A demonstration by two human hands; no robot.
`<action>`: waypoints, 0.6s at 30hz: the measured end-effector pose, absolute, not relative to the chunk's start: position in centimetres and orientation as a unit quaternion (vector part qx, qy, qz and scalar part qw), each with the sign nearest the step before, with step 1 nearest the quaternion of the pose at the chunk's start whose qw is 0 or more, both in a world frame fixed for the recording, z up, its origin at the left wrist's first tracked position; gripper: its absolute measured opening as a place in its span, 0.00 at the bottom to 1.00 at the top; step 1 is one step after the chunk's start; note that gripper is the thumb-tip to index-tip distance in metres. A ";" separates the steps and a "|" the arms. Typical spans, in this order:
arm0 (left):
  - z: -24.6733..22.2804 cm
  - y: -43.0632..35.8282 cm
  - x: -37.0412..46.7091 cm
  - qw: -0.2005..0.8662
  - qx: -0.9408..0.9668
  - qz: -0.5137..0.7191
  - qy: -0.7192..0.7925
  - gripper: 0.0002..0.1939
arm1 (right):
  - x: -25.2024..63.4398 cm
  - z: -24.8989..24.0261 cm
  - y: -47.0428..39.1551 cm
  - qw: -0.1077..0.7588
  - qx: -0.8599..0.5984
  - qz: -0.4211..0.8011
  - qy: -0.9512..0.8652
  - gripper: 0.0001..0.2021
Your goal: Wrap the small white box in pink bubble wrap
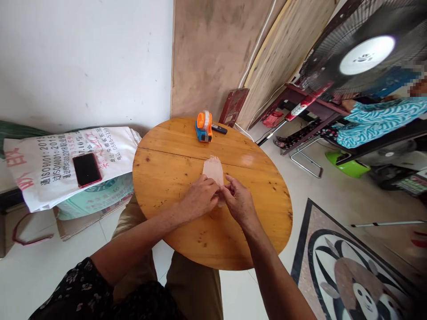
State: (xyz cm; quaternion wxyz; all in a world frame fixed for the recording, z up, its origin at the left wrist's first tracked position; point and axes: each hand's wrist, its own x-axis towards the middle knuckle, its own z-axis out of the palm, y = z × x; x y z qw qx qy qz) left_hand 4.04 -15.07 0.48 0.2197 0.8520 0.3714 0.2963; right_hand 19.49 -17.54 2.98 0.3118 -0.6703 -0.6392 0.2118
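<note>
A thin, pale pink piece (pixel 213 169) with a ragged far end lies on the round wooden table (pixel 180 151); whether it is paper or cloth I cannot tell. My left hand (pixel 204 194) rests over its near left part, fingers curled and pressed together on it. From the other side my right hand (pixel 239 200) pinches at its right edge with thumb and forefinger, the other fingers bent. Fingertips of both hands nearly meet there, hiding the near part of the piece. Beyond them stands an orange and blue tape dispenser (pixel 204 126), with a small black object (pixel 219 129) beside it.
White printed sacks (pixel 110 146) sit left of the table, a dark phone (pixel 87 169) on top. A standing fan (pixel 363 55) rises at the right. Behind it a person in a blue patterned garment (pixel 376 120) sits at a dark desk. A wooden panel (pixel 213 58) backs the table.
</note>
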 end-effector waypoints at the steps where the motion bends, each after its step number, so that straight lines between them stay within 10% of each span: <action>1: 0.3 -15.1 4.0 0.228 0.845 0.304 0.376 0.05 | 19.4 3.3 -18.0 0.305 -0.667 0.212 -0.646 0.25; 18: 0.6 -13.2 2.6 0.558 0.628 0.377 0.389 0.05 | 14.2 1.8 -22.9 0.066 -0.576 -0.214 -0.787 0.36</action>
